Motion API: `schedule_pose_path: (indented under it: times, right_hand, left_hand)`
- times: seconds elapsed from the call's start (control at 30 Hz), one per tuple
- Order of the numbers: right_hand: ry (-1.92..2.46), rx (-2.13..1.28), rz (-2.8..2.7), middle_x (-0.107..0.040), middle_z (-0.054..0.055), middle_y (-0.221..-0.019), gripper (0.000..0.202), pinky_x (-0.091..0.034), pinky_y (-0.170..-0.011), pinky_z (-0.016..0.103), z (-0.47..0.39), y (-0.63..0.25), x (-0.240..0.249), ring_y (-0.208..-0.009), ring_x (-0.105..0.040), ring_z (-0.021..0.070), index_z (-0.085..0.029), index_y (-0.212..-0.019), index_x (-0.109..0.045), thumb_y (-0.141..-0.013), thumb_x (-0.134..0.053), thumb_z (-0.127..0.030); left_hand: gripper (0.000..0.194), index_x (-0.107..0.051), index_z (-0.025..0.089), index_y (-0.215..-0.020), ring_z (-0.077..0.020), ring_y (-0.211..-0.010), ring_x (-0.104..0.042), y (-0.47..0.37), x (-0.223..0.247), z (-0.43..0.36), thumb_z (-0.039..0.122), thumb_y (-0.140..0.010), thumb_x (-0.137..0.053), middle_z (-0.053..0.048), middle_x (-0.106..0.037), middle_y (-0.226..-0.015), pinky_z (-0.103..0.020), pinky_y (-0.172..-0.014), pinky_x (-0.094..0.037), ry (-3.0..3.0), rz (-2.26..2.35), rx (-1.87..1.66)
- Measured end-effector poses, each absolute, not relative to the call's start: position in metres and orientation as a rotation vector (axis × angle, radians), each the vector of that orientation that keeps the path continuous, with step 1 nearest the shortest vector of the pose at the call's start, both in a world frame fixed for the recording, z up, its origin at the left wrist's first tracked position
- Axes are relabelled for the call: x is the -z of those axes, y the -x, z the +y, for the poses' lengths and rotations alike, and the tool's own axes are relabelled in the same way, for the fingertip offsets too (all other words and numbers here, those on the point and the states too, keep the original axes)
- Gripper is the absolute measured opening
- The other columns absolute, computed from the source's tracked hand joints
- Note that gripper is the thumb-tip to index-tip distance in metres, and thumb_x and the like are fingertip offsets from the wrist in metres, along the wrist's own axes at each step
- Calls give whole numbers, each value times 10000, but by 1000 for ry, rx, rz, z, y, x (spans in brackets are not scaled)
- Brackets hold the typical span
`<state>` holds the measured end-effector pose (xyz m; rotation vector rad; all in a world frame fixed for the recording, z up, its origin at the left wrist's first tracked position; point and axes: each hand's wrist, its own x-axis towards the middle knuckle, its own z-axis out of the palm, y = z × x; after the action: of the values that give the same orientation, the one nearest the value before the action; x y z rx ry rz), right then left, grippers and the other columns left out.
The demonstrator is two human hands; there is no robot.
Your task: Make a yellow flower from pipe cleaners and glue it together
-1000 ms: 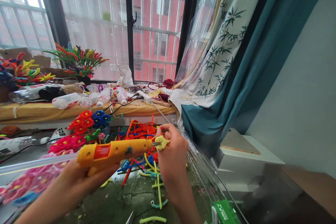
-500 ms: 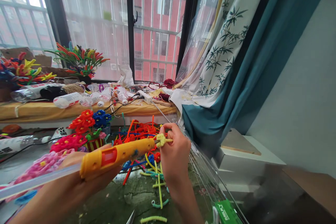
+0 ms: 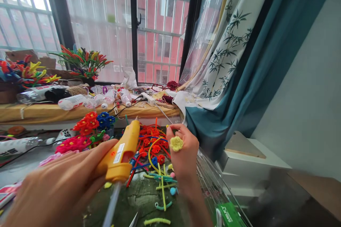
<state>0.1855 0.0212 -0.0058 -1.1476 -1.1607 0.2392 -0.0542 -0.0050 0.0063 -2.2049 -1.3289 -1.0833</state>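
Observation:
My left hand (image 3: 64, 181) is wrapped round an orange-yellow glue gun (image 3: 125, 149), its nozzle pointing up and away and a clear glue stick (image 3: 113, 202) coming out of its back end. To the right, the fingers of my right hand (image 3: 183, 149) are pinched together, with a small pale yellow fuzzy flower (image 3: 176, 143) against them. The nozzle is apart from the flower. Between and beyond the hands lies a heap of red fuzzy flowers and stems (image 3: 153, 138). Yellow-green stems (image 3: 162, 188) are scattered on the dark green tabletop (image 3: 135, 198).
Red, blue and pink fuzzy flowers (image 3: 87, 122) stand at the left. Plastic bottles (image 3: 71, 101) lie on the windowsill. A green box (image 3: 230, 214) is at lower right, with scissor tips (image 3: 134, 220) near the front and clear plastic sheeting (image 3: 215, 173) on the right.
The glue gun has swung from pointing right at the flower to pointing up and away. The flower in my right hand has turned to show its round face. My right hand has shifted slightly right.

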Motion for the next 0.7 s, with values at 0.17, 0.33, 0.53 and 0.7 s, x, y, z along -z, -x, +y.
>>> schedule_pose_path:
  times: [0.17,0.33,0.53,0.7]
  right_hand:
    - [992,-472,-1218,-311,-97,-492,217,-181,-423,239,12,-187,-4,-443,-262,92,-160,-763,-605,-871,-593,-348]
    - [874,-729,-1315,-275,-114,-485,214,-156,-426,243,1,-184,-14,-449,-213,80,-162,-746,-592,-845,-618,-350]
    - [818,-991,-1436,-271,-115,-486,185,-186,-423,229,-11,-184,-22,-465,-218,80,-169,-745,-627,-801,-679,-338]
    - [781,-1103,-1466,-262,-126,-462,154,-166,-406,223,-14,-183,-22,-445,-197,70,-168,-729,-655,-750,-752,-285]
  left_hand:
    - [334,-707,182,-1117,-300,-848,-742,28,19,-1,154,-864,-491,-113,-779,-988,-379,-692,-572,2381,-1514,227]
    - [553,-698,126,-1172,-320,-1027,-710,-22,51,-10,-102,-771,-394,-168,-757,-1075,-490,-859,-559,2481,-1533,-92]
    - [426,-758,70,-936,-363,-708,-746,-49,72,-17,-87,-784,-393,-193,-770,-757,-501,-644,-565,2512,-1607,-89]
    - [219,-752,163,-750,-292,-733,-751,-40,56,-13,23,-754,-584,-107,-767,-703,-367,-690,-536,2637,-1551,23]
